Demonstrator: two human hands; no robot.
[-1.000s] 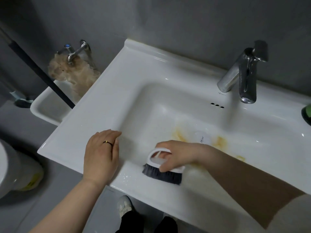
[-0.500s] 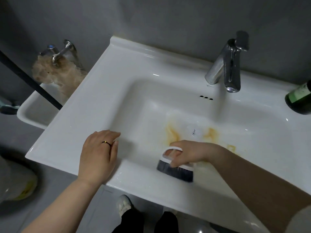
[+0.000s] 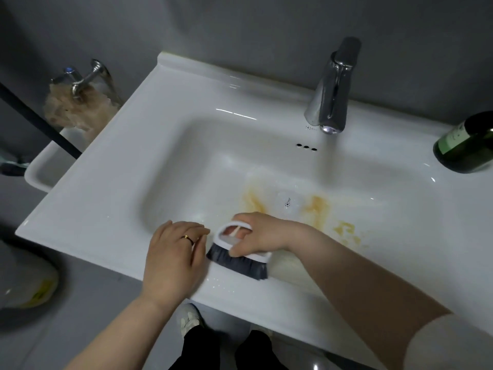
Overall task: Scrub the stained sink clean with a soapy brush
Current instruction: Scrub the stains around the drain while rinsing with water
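Observation:
A white rectangular sink (image 3: 133, 182) fills the view. Yellow-brown stains (image 3: 317, 206) lie around its drain (image 3: 287, 201) and trail to the right. My right hand (image 3: 262, 233) grips the white loop handle of a scrub brush (image 3: 240, 260) with dark grey bristles, pressed against the near inner wall of the basin. My left hand (image 3: 174, 255) rests flat on the sink's front rim, fingers straight, just left of the brush. A ring sits on one finger.
A chrome faucet (image 3: 332, 92) stands at the back of the sink. A dark green bottle (image 3: 464, 145) lies at the right edge. Left of the sink are a smaller basin (image 3: 42, 166), a wall tap (image 3: 82, 78) with a frayed cloth (image 3: 77, 110), and a black pole (image 3: 37, 121).
The brush and my right hand moved left along the near basin wall, ending close to my left hand. The view shifted, bringing more of the green bottle into sight.

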